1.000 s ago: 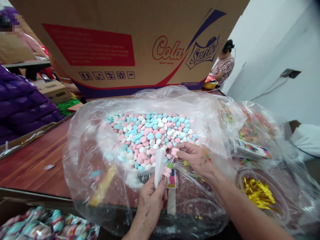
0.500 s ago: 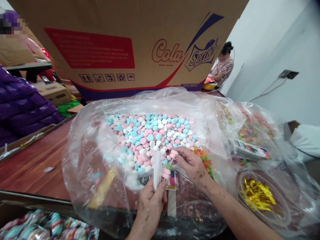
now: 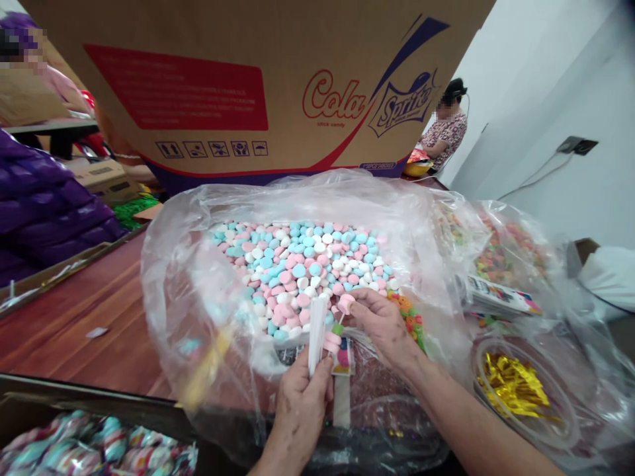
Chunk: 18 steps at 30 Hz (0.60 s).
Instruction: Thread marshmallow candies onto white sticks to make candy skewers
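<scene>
My left hand (image 3: 303, 396) is closed around a bundle of white sticks (image 3: 317, 334) and a thin skewer that carries pink candies (image 3: 331, 342) and a green gummy (image 3: 338, 328). Between the thumb and fingers of my right hand (image 3: 380, 324) is a pink marshmallow (image 3: 346, 303), at the upper end of that skewer. Whether the stick has pierced it I cannot tell. Behind both hands, pink, blue and white marshmallows (image 3: 298, 271) lie heaped in a clear plastic bag (image 3: 173, 258). Orange and green gummies (image 3: 407, 314) lie just beyond my right hand.
A large cardboard box (image 3: 208, 86) stands behind the bag. At right are a tub (image 3: 568, 423) of gold ties (image 3: 518, 390) and a stack of printed packets (image 3: 501, 297). Wrapped candies (image 3: 99, 443) fill a box at lower left. A person (image 3: 446, 129) sits at the back right.
The view has shifted slightly. My right hand still pinches the pink marshmallow at the skewer's upper end, and my left hand keeps its hold on the sticks.
</scene>
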Tool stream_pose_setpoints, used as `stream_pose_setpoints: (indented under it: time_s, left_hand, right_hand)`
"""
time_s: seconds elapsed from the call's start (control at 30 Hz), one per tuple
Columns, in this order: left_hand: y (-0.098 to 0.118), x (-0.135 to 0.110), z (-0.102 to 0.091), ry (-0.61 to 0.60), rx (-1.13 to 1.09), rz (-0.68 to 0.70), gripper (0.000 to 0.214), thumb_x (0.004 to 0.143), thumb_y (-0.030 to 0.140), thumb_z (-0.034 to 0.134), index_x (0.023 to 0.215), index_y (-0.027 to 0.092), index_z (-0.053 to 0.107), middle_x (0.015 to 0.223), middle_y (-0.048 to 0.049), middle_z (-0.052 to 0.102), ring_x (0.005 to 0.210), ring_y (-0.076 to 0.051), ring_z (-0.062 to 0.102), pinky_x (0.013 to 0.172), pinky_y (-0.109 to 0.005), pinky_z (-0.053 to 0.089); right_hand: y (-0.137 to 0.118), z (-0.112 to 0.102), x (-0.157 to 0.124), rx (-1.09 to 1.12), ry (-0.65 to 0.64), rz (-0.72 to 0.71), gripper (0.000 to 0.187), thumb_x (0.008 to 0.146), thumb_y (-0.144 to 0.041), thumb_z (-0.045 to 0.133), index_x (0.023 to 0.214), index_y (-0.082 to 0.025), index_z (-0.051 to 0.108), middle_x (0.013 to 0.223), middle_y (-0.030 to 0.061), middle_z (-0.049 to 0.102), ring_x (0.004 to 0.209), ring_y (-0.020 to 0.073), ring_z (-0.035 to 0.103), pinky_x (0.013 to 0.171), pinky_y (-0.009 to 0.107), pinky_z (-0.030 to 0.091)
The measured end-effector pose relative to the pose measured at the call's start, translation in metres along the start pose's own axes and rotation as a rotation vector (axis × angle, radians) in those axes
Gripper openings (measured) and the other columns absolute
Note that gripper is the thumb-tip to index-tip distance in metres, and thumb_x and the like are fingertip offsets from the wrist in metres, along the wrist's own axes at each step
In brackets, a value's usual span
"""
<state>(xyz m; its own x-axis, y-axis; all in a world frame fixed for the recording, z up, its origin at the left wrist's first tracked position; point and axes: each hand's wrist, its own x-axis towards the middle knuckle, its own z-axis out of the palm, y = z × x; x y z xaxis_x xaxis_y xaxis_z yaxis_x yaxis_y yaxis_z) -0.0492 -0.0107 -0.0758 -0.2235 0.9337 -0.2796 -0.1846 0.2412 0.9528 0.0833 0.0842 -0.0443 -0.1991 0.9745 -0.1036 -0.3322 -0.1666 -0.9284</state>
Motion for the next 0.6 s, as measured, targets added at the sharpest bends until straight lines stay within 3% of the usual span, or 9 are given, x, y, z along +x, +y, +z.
stream_pose_setpoints:
  time_s: [0.13,0.27,0.43,0.6]
  left_hand:
    - [-0.0012,0.0011,-0.0024,-0.056,0.070,0.013,0.029,0.084,0.046,0.064,0.075,0.019,0.060,0.046,0.0064,0.048,0.040,-0.009,0.036,0.040,-0.019,0.026]
    - [-0.0007,0.0013,-0.0012,-0.052,0.081,0.000,0.029,0.083,0.045,0.064,0.072,0.019,0.058,0.046,0.0065,0.047,0.040,-0.009,0.034,0.039,-0.019,0.025]
    - [-0.0005,0.0026,0.0004,-0.055,0.086,-0.001,0.028,0.084,0.044,0.062,0.070,0.020,0.055,0.045,0.0074,0.045,0.039,-0.008,0.033,0.039,-0.019,0.025]
    - [-0.0019,0.0041,0.0007,-0.041,0.107,0.011,0.027,0.085,0.043,0.060,0.072,0.020,0.055,0.046,0.0074,0.045,0.039,-0.009,0.035,0.040,-0.019,0.027]
  right_hand:
    - [-0.0036,0.0033,0.0027,0.129,0.118,0.031,0.031,0.060,-0.032,0.085,0.080,-0.018,0.067,0.077,0.0017,0.071,0.067,0.0159,0.067,0.064,0.031,0.057]
    - [-0.0022,0.0007,0.0072,0.166,0.200,0.025,0.028,0.057,-0.028,0.085,0.076,-0.018,0.066,0.071,-0.0001,0.069,0.064,0.0142,0.066,0.063,0.030,0.058]
    - [-0.0034,-0.0009,0.0083,0.161,0.186,-0.008,0.029,0.058,-0.031,0.086,0.077,-0.019,0.067,0.075,-0.0004,0.070,0.073,0.0163,0.069,0.071,0.033,0.060]
    - [-0.0026,0.0004,0.0051,0.133,0.119,-0.006,0.029,0.062,-0.033,0.084,0.081,-0.019,0.067,0.076,0.0007,0.071,0.068,0.0166,0.069,0.070,0.035,0.060]
